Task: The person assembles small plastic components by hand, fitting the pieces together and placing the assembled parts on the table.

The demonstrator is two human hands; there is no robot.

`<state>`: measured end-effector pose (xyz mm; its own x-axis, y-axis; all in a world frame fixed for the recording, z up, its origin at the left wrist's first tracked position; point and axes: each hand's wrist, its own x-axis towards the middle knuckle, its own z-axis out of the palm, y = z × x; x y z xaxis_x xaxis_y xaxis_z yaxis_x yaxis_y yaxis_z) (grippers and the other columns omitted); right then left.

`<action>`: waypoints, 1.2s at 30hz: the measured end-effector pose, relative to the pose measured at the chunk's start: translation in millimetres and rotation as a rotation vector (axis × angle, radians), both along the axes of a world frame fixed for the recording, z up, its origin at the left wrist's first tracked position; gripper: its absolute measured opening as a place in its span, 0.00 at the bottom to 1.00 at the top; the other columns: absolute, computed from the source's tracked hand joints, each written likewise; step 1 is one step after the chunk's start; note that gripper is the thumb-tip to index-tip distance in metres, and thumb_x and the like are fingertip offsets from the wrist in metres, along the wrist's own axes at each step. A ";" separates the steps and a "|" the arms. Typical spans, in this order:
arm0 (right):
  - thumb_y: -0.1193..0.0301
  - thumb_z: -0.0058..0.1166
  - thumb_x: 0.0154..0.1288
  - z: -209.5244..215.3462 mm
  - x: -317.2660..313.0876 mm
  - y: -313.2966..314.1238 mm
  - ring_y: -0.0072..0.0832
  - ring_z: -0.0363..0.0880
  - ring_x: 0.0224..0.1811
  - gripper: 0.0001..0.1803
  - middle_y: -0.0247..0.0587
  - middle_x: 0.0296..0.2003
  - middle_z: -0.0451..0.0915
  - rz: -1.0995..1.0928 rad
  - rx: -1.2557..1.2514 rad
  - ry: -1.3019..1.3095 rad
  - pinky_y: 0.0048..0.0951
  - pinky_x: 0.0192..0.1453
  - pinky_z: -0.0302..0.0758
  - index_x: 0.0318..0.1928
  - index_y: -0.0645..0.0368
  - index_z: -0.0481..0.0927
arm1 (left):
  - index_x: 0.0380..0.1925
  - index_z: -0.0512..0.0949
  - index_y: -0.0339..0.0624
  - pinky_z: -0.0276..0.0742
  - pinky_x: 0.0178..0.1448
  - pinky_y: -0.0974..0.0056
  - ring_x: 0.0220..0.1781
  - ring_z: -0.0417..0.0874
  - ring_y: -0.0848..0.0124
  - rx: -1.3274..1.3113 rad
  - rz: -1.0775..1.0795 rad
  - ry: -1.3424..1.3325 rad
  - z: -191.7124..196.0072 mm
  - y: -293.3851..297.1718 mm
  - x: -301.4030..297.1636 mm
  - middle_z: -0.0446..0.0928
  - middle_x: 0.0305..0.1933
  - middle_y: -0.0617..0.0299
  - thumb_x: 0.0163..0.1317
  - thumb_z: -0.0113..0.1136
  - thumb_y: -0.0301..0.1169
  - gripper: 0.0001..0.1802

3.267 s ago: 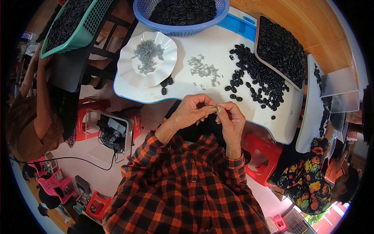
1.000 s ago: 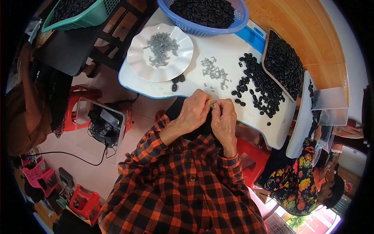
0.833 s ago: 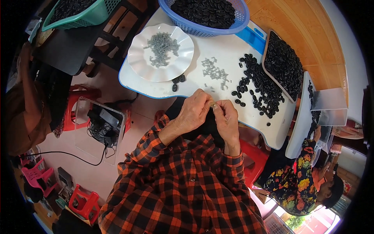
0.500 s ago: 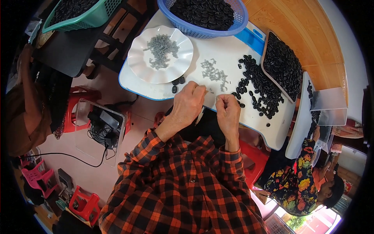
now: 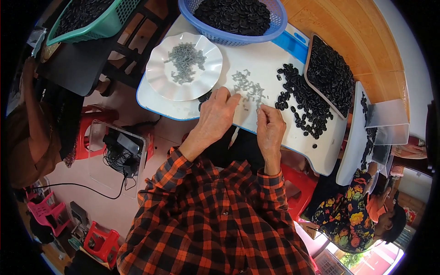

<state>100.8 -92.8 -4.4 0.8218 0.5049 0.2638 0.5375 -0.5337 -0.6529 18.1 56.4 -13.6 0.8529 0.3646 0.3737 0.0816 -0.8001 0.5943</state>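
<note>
My left hand (image 5: 214,118) is over the table's near edge, its fingers curled together; whatever they hold is hidden. Beside it a few black oval pieces (image 5: 205,96) are partly covered by the hand. My right hand (image 5: 270,130) reaches the near end of a loose scatter of small grey translucent pieces (image 5: 248,86), with thumb and forefinger pinched there. Anything between those fingertips is too small to make out. A white wavy-rimmed plate (image 5: 154,73) beyond my left hand bears a heap of the same grey pieces (image 5: 185,62). To the right spreads a pile of black oval pieces (image 5: 305,98).
A blue basket (image 5: 229,37) of black pieces stands at the far edge of the white table (image 5: 176,111). A tray (image 5: 330,75) heaped with them lies at right. Further off are a green basket (image 5: 94,28), red stools (image 5: 101,240) and two other people, left and right.
My right hand has moved forward to the grey pieces. My left hand has shifted slightly left and forward, over the few black pieces beside the plate. The view has shifted a little.
</note>
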 end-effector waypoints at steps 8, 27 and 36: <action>0.78 0.54 0.61 3.4 -12.0 -7.2 0.34 0.76 0.25 0.03 0.47 0.29 0.77 -0.065 0.101 0.165 0.31 0.29 0.72 0.35 0.65 0.77 | 0.36 0.77 0.38 0.76 0.36 0.58 0.38 0.77 0.58 0.004 0.017 -0.044 -2.1 -2.0 4.4 0.70 0.34 0.57 0.50 0.59 0.20 0.11; 0.78 0.51 0.65 13.1 -31.4 -19.9 0.19 0.78 0.27 0.08 0.39 0.34 0.79 -0.079 0.183 0.380 0.19 0.30 0.74 0.43 0.67 0.78 | 0.25 0.74 0.33 0.77 0.31 0.59 0.35 0.77 0.57 0.201 -0.080 0.204 16.6 -6.5 14.6 0.70 0.32 0.51 0.43 0.59 0.22 0.07; 0.80 0.51 0.63 10.5 -32.7 -24.3 0.23 0.80 0.28 0.08 0.42 0.31 0.78 -0.065 0.197 0.402 0.21 0.30 0.75 0.43 0.67 0.77 | 0.25 0.73 0.31 0.77 0.30 0.61 0.34 0.77 0.57 0.338 -0.122 0.255 24.9 -9.2 26.8 0.70 0.31 0.49 0.41 0.58 0.20 0.08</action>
<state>68.1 -117.1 6.1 0.9070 0.4211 0.0031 0.1899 -0.4024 -0.8955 44.9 47.2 11.3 0.9625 0.1495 0.2266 0.0851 -0.9588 0.2709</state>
